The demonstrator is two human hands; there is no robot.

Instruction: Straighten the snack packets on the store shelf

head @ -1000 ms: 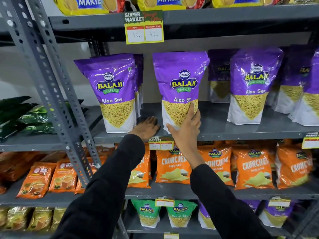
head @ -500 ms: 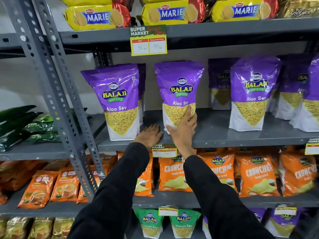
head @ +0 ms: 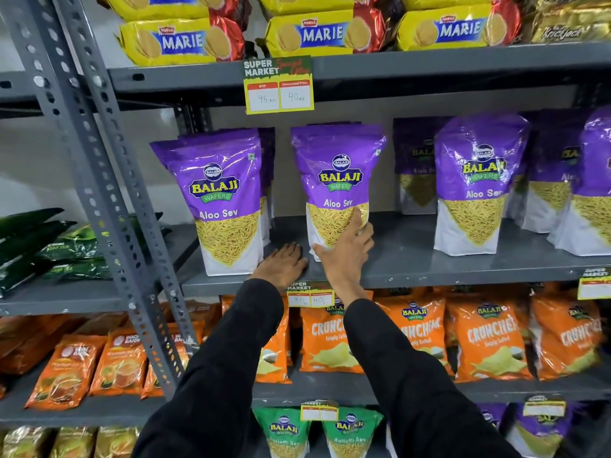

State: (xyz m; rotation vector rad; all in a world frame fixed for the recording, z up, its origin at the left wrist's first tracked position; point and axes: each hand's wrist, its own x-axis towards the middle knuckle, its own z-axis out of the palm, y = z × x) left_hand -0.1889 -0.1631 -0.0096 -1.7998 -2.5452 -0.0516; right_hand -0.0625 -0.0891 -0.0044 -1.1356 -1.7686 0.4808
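Note:
Purple Balaji Aloo Sev packets stand upright on the grey middle shelf [head: 413, 259]. My right hand [head: 347, 256] grips the lower front of the centre packet [head: 337, 180], fingers wrapped round its bottom right corner. My left hand [head: 281, 266] lies flat, palm down, on the shelf in the gap between the centre packet and the left packet [head: 221, 200], holding nothing. Further Aloo Sev packets [head: 479, 183] stand to the right, some set further back.
A perforated grey upright post [head: 99, 193] runs diagonally at the left. Yellow Marie biscuit packs [head: 317, 31] fill the shelf above. Orange Crunchex packets [head: 489, 338] sit on the shelf below, green packets [head: 39, 246] on the left unit. Price tags [head: 279, 85] hang from shelf edges.
The centre packet has shifted back a little on the shelf with my right hand on it. The view has tilted upward, showing more of the top shelf. My left hand stays flat.

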